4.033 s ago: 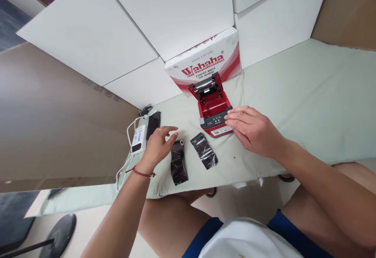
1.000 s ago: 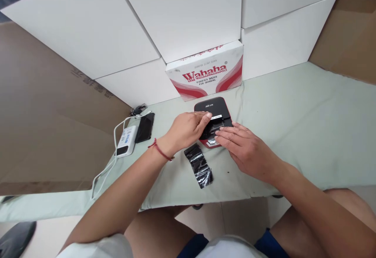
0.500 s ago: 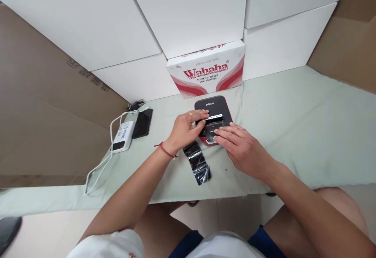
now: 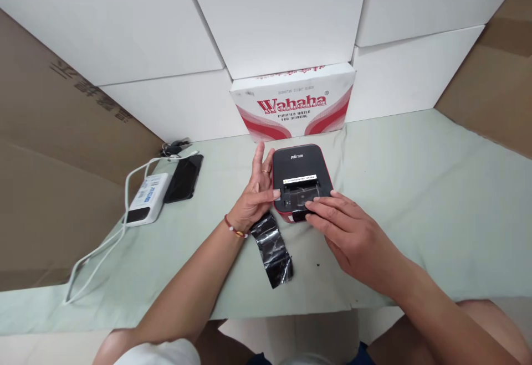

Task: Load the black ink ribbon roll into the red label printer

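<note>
A small black device with red sides (image 4: 297, 168), which looks like a label printer, lies on the cloth. A white sticker (image 4: 300, 179) sits above its slot. My left hand (image 4: 258, 190) holds the device's left side, thumb on the top edge and fingers along the side. Out of the slot runs a shiny dark film (image 4: 301, 195), bent down over the front edge. The fingertips of my right hand (image 4: 344, 224) press on this film at the front right corner; its thumb is hidden. Below my left wrist lies a loose crinkled black film strip (image 4: 272, 250).
A Wahaha carton (image 4: 293, 104) stands behind the device against white boxes (image 4: 274, 16). On the left are a power bank (image 4: 147, 199) with a white cable (image 4: 124, 199), a black phone (image 4: 184, 178) and keys (image 4: 174, 147). Brown cardboard (image 4: 50, 188) bounds the left side.
My left hand has moved from the device's top to its left side, its fingers now spread along the edge. My right fingers stay at the film. The head view has shifted slightly.
</note>
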Demonstrator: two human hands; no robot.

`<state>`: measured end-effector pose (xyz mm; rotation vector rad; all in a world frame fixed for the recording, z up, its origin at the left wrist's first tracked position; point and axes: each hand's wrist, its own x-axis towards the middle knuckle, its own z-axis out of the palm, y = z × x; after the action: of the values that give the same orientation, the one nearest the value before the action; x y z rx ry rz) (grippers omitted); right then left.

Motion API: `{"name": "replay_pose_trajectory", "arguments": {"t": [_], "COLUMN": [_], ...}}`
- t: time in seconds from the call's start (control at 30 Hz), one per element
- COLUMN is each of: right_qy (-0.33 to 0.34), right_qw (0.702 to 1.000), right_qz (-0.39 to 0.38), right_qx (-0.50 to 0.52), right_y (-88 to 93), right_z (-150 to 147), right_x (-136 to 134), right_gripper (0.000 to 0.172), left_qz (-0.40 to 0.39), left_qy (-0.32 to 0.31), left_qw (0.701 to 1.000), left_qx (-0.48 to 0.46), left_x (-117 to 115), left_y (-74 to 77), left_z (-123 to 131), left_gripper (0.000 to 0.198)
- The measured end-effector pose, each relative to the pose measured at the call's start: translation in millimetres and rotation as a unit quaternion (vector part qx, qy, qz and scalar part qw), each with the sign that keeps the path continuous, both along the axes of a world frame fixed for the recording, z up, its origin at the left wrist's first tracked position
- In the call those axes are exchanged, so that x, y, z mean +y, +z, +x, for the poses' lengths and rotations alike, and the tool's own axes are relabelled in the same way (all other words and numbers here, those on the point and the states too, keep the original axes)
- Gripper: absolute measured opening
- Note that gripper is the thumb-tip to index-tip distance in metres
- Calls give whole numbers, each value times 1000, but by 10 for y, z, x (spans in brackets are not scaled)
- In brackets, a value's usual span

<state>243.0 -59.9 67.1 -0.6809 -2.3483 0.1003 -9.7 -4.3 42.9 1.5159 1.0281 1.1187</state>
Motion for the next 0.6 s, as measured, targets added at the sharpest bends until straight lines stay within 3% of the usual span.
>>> {"name": "replay_pose_trajectory", "arguments": {"t": [0.3, 0.47, 0.6], "right_qy": [8, 2, -7], "right_qw": [999, 999, 999], "right_qz": [-34, -37, -28], "right_qx": [-3, -17, -27], "right_y": [14, 5, 11], "right_z": [-13, -31, -50], "right_x": [8, 0, -10], "right_gripper": [49, 51, 50], "left_qz": [-41, 2, 103], "left_qy": [-29, -38, 47], "left_qw": [998, 999, 993], "left_qx": [-34, -24, 36], "left_x": [8, 38, -35], "left_y": [-158, -186, -17], "left_z": [-175, -164, -177], "left_gripper": [120, 101, 72]}}
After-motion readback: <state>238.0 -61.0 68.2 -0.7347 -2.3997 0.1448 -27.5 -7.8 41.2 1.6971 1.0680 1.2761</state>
